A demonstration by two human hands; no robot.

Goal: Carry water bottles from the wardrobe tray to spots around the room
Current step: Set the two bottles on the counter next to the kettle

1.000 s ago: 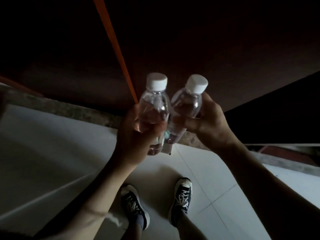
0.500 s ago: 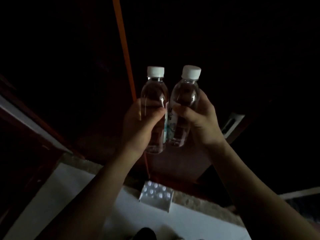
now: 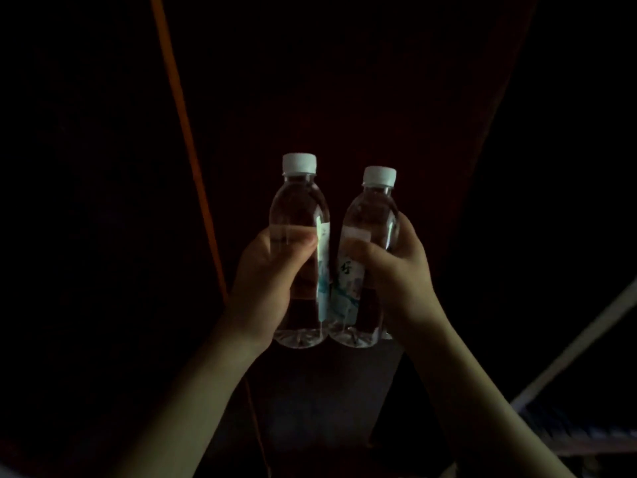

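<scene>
Two clear water bottles with white caps stand upright side by side in the middle of the head view, their lower parts touching. My left hand grips the left bottle around its middle. My right hand grips the right bottle the same way, thumb across its pale label. Both bottles are held up in front of me. The wardrobe tray is out of sight.
The surroundings are very dark. A thin orange edge runs down the left of a dark reddish panel behind the bottles. A pale slanted bar crosses the lower right corner.
The view has lifted: the white floor, my shoes and the white pack of bottles on the floor have dropped out of sight. Both hands still hold the bottles, now more upright and level.
</scene>
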